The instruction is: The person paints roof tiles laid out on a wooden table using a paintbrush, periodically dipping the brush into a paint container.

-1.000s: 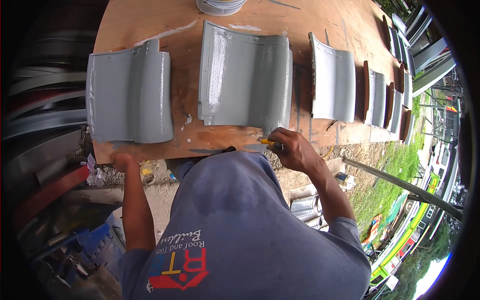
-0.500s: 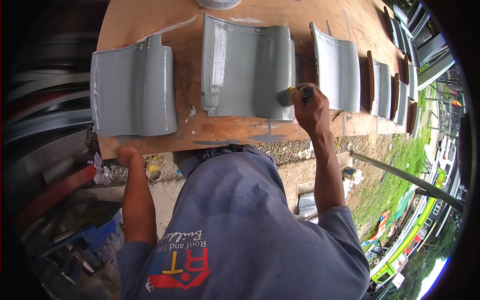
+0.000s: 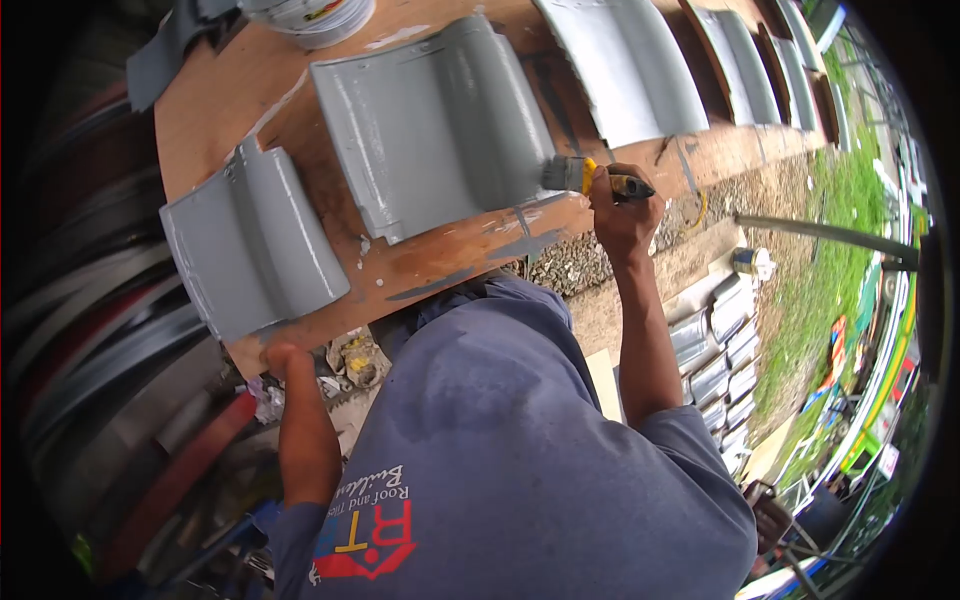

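Note:
A paintbrush [image 3: 575, 174] with grey bristles and a yellow band is gripped in my right hand [image 3: 627, 215], which is closed round its dark handle. Its bristles meet the lower right edge of a grey-coated roof tile [image 3: 425, 130], whose surface shines wet in places. At the near left edge of the wooden board [image 3: 400, 270] rests my left hand [image 3: 287, 355]; its fingers are mostly hidden. Just above that hand lies another grey tile [image 3: 250, 245], and a third grey tile [image 3: 630, 70] is to the right of the brushed one.
A white bucket [image 3: 318, 22] stands at the board's far side. More tiles [image 3: 745, 65] continue rightward along the board. Stacked tiles [image 3: 715, 345] and a paint can [image 3: 752, 262] sit on the ground at right, near a metal pole [image 3: 825, 230]. Curved metal sheets lie at left.
The view has turned, so the board now slants up to the right and more of the bucket shows. The brush has moved to the tile's lower right edge; my left hand stays at the board's edge.

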Tool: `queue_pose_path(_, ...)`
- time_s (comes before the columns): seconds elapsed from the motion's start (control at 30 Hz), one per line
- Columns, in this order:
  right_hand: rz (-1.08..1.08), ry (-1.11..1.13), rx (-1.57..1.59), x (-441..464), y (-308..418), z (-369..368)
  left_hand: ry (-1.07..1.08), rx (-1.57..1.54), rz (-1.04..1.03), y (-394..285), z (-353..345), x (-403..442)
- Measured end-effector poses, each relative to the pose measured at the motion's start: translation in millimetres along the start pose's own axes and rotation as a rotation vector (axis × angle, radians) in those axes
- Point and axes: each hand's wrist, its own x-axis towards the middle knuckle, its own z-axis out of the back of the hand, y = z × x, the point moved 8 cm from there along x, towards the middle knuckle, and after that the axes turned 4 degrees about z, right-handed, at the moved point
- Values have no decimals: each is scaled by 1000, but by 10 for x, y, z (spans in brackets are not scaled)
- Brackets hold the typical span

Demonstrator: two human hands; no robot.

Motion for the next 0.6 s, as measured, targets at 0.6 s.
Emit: queue_pose_path(0.6, 210, 2, 360, -795, 101, -109, 475, 158, -234, 65, -459, 1145)
